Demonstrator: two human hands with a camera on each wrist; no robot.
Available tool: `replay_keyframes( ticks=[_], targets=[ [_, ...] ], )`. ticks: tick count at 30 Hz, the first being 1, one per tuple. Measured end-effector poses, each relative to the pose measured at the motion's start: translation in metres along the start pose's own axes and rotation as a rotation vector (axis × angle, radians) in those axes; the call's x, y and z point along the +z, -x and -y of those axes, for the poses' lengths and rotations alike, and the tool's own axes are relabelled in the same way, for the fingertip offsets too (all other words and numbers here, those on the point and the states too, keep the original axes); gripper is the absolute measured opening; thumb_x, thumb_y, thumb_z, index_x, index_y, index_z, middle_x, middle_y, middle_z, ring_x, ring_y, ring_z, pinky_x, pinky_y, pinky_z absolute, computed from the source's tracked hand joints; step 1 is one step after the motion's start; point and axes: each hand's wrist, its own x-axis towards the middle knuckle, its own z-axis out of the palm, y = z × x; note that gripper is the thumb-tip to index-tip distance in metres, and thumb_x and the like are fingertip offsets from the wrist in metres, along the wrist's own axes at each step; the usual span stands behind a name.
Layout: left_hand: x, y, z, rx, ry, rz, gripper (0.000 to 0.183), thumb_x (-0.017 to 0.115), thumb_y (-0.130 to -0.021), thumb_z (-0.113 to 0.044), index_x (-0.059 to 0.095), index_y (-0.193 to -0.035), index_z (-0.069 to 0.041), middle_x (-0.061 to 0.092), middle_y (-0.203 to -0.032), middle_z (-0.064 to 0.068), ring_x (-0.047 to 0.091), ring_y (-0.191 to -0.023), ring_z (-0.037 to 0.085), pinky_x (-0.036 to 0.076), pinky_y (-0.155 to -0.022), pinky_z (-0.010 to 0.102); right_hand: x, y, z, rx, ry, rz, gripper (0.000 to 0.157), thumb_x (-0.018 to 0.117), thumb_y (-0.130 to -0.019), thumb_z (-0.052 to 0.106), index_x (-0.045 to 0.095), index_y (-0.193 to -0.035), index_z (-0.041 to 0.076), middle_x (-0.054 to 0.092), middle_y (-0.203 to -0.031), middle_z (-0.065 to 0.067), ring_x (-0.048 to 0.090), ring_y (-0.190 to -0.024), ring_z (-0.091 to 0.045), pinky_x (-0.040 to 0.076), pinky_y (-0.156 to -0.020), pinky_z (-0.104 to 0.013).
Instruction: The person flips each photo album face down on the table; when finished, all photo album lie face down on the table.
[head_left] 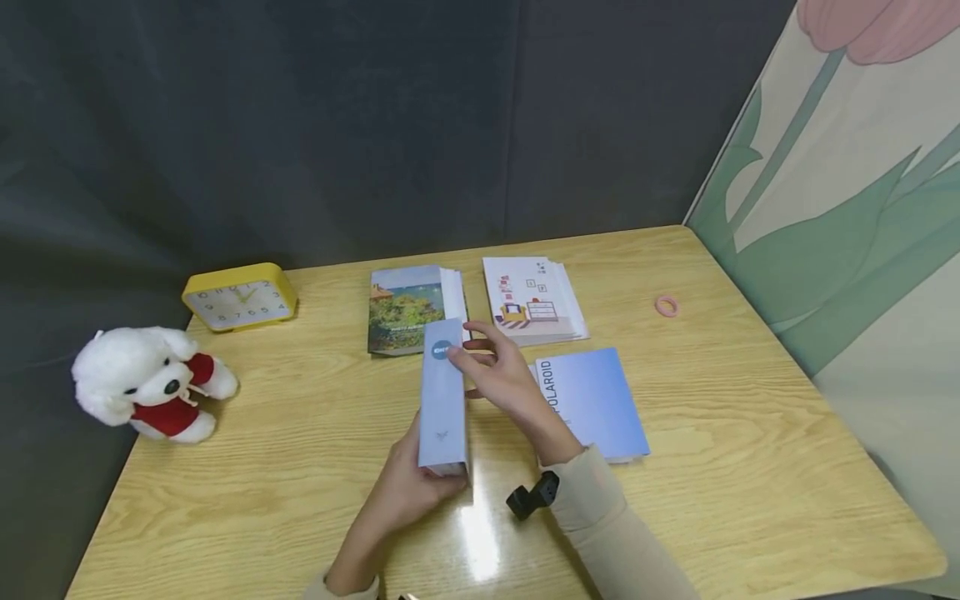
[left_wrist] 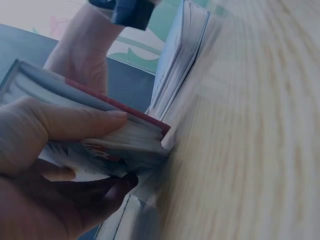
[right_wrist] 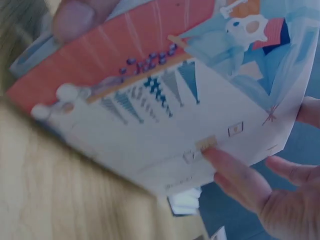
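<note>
A thick album-like book [head_left: 442,400] with a pale blue spine stands tilted above the table, spine upward. My left hand [head_left: 412,483] grips its near end; in the left wrist view, that thumb lies along the page edges and the fingers are beneath. My right hand [head_left: 506,375] touches the book's far part, thumb at the spine. On the cover [right_wrist: 150,105] in the right wrist view are a red roof-like band, small flags and a white animal; one right fingertip rests there, other fingers spread loosely. Part of the left hand is hidden by the book.
Behind the hands lie a landscape-covered photo album [head_left: 405,312] and a white illustrated one [head_left: 525,292]. A blue POLAROID album [head_left: 592,404] lies by my right wrist. A yellow clock [head_left: 236,304] and a plush dog [head_left: 123,375] stand left; a pink ring [head_left: 657,308] lies right.
</note>
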Motion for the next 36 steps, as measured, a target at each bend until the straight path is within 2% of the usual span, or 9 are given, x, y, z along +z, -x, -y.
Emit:
replay_keyframes(
  ticks=[3,7,11,17,23,29,31,33,36],
  targets=[
    [-0.004,0.000,0.002,-0.042,-0.027,0.001,0.092,0.087,-0.068,-0.004,0.043,-0.149,-0.013,0.065,-0.119,0.006,0.063,-0.103,0.022,0.053,-0.088,0.039,-0.004,-0.001,-0.005,0.011,-0.091,0.009,0.054,0.065,-0.097,0.021,0.046,-0.147,0.016,0.049,-0.132,-0.019,0.063,-0.108,-0.029,0.059,-0.073,-0.046],
    [-0.011,0.003,0.004,-0.108,-0.095,-0.016,0.099,0.088,-0.065,0.000,0.038,-0.151,-0.001,0.051,-0.141,0.018,0.052,-0.125,0.037,0.044,-0.103,0.051,-0.009,0.001,-0.015,0.016,-0.140,-0.043,0.054,0.065,-0.096,0.012,0.047,-0.147,0.011,0.055,-0.128,-0.021,0.068,-0.097,-0.026,0.059,-0.071,-0.041],
    [-0.016,0.005,0.002,-0.146,-0.199,-0.035,0.099,0.082,-0.058,0.008,0.041,-0.149,0.001,0.041,-0.148,0.024,0.040,-0.133,0.047,0.033,-0.108,0.059,-0.010,0.004,-0.023,-0.007,-0.089,-0.119,0.050,0.065,-0.095,0.004,0.051,-0.142,0.000,0.059,-0.125,-0.022,0.069,-0.099,-0.027,0.059,-0.074,-0.036],
    [-0.022,0.011,0.002,-0.178,-0.341,-0.051,0.092,0.083,-0.057,0.003,0.049,-0.143,0.001,0.040,-0.146,0.027,0.037,-0.132,0.049,0.035,-0.106,0.062,-0.009,0.004,-0.033,-0.074,0.235,-0.181,0.039,0.067,-0.092,0.002,0.061,-0.130,-0.007,0.063,-0.123,-0.024,0.068,-0.102,-0.032,0.059,-0.076,-0.031],
    [-0.024,0.012,0.001,-0.188,-0.459,-0.031,0.090,0.091,-0.055,-0.008,0.057,-0.138,-0.001,0.042,-0.144,0.025,0.037,-0.131,0.046,0.038,-0.105,0.059,-0.010,0.004,-0.041,-0.039,0.627,-0.140,0.033,0.066,-0.093,0.005,0.065,-0.125,-0.005,0.067,-0.118,-0.023,0.069,-0.090,-0.026,0.057,-0.065,-0.030],
    [-0.027,0.009,-0.007,-0.193,-0.650,0.021,0.095,0.097,-0.049,-0.021,0.061,-0.136,-0.006,0.046,-0.139,0.022,0.041,-0.125,0.043,0.045,-0.095,0.057,-0.007,0.006,-0.047,-0.048,0.782,-0.054,0.030,0.066,-0.090,0.001,0.067,-0.119,-0.008,0.067,-0.115,-0.021,0.065,-0.101,-0.030,0.057,-0.081,-0.038],
    [-0.032,0.003,-0.014,-0.198,-0.668,0.069,0.094,0.097,-0.052,-0.024,0.060,-0.136,-0.005,0.049,-0.136,0.022,0.045,-0.121,0.042,0.044,-0.095,0.057,-0.009,0.005,-0.043,-0.046,0.802,-0.022,0.031,0.065,-0.090,0.002,0.067,-0.120,-0.007,0.066,-0.119,-0.020,0.064,-0.105,-0.030,0.056,-0.083,-0.038],
    [-0.039,-0.009,-0.025,-0.186,-0.668,0.119,0.095,0.096,-0.057,-0.029,0.056,-0.140,-0.004,0.049,-0.136,0.023,0.047,-0.120,0.042,0.043,-0.096,0.058,-0.015,0.003,-0.032,-0.022,0.819,0.007,0.036,0.064,-0.092,0.006,0.064,-0.126,-0.005,0.062,-0.127,-0.020,0.063,-0.095,-0.028,0.056,-0.074,-0.037],
    [-0.053,-0.041,-0.050,-0.153,-0.610,0.158,0.095,0.091,-0.069,-0.034,0.046,-0.147,-0.004,0.046,-0.142,0.025,0.044,-0.127,0.044,0.038,-0.102,0.061,-0.030,-0.009,0.000,-0.011,0.884,0.032,0.045,0.062,-0.095,0.016,0.057,-0.138,0.003,0.055,-0.139,-0.018,0.059,-0.087,-0.023,0.053,-0.067,-0.036]
  ],
)
